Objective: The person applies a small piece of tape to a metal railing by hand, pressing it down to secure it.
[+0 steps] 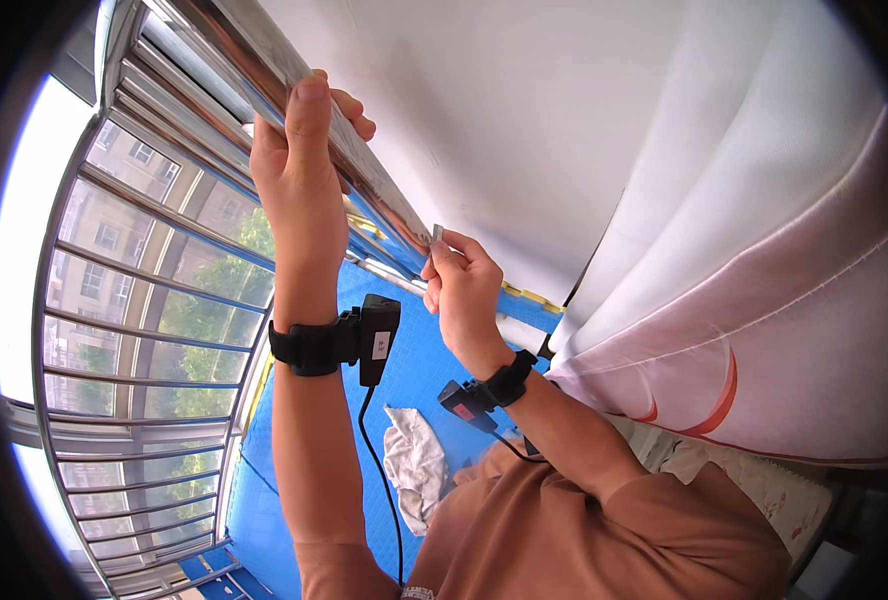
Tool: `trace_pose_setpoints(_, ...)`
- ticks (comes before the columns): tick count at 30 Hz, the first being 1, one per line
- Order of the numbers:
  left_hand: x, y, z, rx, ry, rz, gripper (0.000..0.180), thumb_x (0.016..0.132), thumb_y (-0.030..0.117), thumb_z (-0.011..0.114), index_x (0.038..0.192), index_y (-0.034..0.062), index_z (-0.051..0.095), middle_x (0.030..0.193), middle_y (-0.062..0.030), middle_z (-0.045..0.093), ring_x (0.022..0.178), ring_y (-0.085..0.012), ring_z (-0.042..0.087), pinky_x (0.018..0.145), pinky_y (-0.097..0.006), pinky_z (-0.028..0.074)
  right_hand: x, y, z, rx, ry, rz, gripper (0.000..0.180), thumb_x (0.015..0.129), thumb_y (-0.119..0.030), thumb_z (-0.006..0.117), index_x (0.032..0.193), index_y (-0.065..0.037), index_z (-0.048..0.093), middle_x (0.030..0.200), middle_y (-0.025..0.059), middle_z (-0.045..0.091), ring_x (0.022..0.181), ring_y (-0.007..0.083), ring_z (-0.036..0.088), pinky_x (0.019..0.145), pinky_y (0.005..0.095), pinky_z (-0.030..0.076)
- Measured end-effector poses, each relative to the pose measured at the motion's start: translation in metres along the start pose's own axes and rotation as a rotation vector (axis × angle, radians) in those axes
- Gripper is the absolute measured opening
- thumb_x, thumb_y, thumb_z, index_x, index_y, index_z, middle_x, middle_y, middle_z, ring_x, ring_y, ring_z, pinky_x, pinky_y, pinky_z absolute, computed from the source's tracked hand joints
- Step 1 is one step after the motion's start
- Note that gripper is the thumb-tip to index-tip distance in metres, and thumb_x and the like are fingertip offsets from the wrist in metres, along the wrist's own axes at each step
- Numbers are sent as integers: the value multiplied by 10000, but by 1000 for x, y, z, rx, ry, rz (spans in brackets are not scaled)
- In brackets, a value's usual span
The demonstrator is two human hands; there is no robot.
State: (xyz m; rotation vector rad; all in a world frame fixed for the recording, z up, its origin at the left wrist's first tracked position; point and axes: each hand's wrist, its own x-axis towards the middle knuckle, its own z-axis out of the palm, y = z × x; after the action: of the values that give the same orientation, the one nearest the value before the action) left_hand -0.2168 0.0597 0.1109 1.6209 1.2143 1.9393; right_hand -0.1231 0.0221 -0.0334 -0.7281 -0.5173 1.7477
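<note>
A shiny metal post runs slantwise from the upper left down to the middle of the head view. My left hand is wrapped round it at the upper part, thumb along the near face and fingers curling over the far side. At the post's lower end, my right hand pinches a small grey metal piece between thumb and fingers, against or very close to the post. Its exact kind is too small to tell. Black straps with small box-shaped devices and cables sit on both wrists.
A metal barred railing curves along the left, with windows behind it. Blue floor matting lies below, with a crumpled whitish cloth on it. A pale wall stands behind the post; white and pink curtains hang at the right.
</note>
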Motion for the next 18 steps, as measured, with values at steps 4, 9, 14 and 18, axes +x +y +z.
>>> trace_pose_setpoints(4,-1,1,1,-28,25,17,455,958,420,557,1111,-7,523,795,-60,645,701,-97,604,572,-207,418,1,-6,1,20,5,74,206,957,-85,553,1088,65,606,683,72,556,429,71,397,389,249,337)
trace_pose_setpoints(9,-5,9,-1,-47,25,-53,458,972,404,536,1144,-19,500,827,-70,622,771,-137,612,673,-250,462,-9,-27,23,44,-119,2,239,973,-69,520,1154,50,620,679,49,542,419,59,375,393,241,361)
trace_pose_setpoints(14,-7,11,-2,-5,-16,-64,465,985,408,512,1169,-18,486,831,-72,617,794,-149,611,703,-267,468,-2,-27,9,-17,-85,65,229,958,-71,521,1114,43,643,669,37,536,407,49,378,383,239,367)
trace_pose_setpoints(18,-9,14,-8,-10,-18,-58,499,988,447,491,1184,-12,475,856,-74,602,823,-160,602,747,-289,475,-6,-18,6,28,-101,105,235,948,-71,530,1127,30,644,666,43,544,406,52,404,373,240,367)
